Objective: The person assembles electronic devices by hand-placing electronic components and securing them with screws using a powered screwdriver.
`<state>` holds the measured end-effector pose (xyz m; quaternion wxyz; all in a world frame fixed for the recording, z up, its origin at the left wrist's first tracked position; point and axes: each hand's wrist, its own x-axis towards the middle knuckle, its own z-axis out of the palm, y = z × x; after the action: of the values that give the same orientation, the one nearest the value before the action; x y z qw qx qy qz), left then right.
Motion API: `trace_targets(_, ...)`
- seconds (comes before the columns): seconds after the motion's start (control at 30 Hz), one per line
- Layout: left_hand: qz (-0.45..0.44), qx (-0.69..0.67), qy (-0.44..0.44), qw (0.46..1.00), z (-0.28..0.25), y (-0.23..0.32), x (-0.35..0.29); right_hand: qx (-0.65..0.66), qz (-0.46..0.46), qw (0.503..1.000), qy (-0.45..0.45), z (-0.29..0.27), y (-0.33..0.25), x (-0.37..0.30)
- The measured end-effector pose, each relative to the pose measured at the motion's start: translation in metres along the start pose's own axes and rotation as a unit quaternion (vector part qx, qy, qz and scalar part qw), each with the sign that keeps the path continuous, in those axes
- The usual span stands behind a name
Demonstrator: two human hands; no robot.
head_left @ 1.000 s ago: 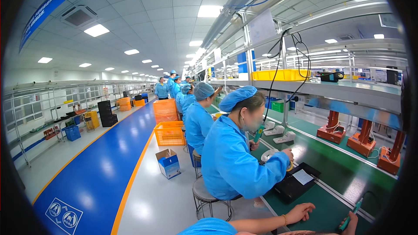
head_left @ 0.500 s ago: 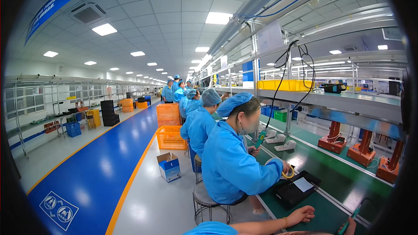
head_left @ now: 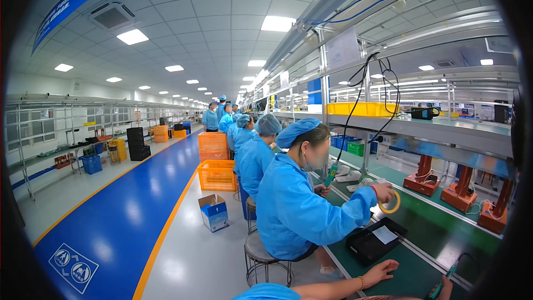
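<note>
My left hand (head_left: 383, 272) lies open on the green bench mat (head_left: 422, 266), a bracelet on its wrist and the blue sleeve pushed up at the bottom edge. At the lower right rim, my right hand (head_left: 447, 294) is mostly cut off and grips a green-handled tool (head_left: 438, 289) with a cable. Just beyond my left hand sits a black tray (head_left: 366, 247) with a white slip on it. A seated co-worker (head_left: 300, 211) in a blue coat and cap holds a roll of yellow tape (head_left: 395, 206) above that tray.
More blue-coated people sit along the bench behind the co-worker. A green screwdriver (head_left: 331, 175) hangs on a cable. Red fixtures (head_left: 425, 180) stand on the bench's far side. A metal stool (head_left: 265, 255), a cardboard box (head_left: 214, 212) and orange crates (head_left: 216, 175) line the aisle.
The seated co-worker lifted a hand from the black tray and now holds the tape roll up. My view has shifted slightly. My left hand stays on the mat.
</note>
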<state>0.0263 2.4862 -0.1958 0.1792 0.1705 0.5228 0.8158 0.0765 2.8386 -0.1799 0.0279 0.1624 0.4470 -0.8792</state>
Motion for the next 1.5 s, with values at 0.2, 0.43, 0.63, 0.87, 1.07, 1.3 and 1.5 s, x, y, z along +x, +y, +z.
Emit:
trace_targets(0.2, 0.059, 0.088, -0.029, 0.994, -0.009, -0.011, 0.005, -0.054, -0.043, 0.998, 0.002, 0.024, -0.007, -0.030)
trace_targets(0.43, 0.036, 0.111, -0.041, 0.992, -0.008, -0.008, 0.003, -0.077, -0.058, 0.995, 0.011, 0.030, -0.008, -0.038)
trace_targets(0.63, 0.138, 0.265, -0.058, 0.953, 0.033, 0.027, -0.056, -0.081, -0.062, 0.994, 0.027, 0.030, -0.010, -0.039)
trace_targets(0.87, 0.068, 0.489, -0.135, 0.859, 0.038, 0.065, -0.190, -0.010, -0.020, 0.999, 0.024, 0.004, 0.000, -0.001)
trace_targets(1.07, 0.016, 0.499, 0.175, 0.849, -0.094, -0.032, -0.189, -0.039, -0.130, 0.975, -0.179, -0.014, 0.006, 0.024)
trace_targets(1.3, 0.022, 0.694, 0.132, 0.707, -0.134, -0.095, -0.204, -0.016, -0.018, 0.999, 0.023, 0.014, -0.003, -0.008)
trace_targets(1.5, 0.040, 0.775, 0.126, 0.618, -0.116, -0.101, -0.204, -0.030, -0.033, 0.999, 0.023, 0.000, 0.000, -0.006)
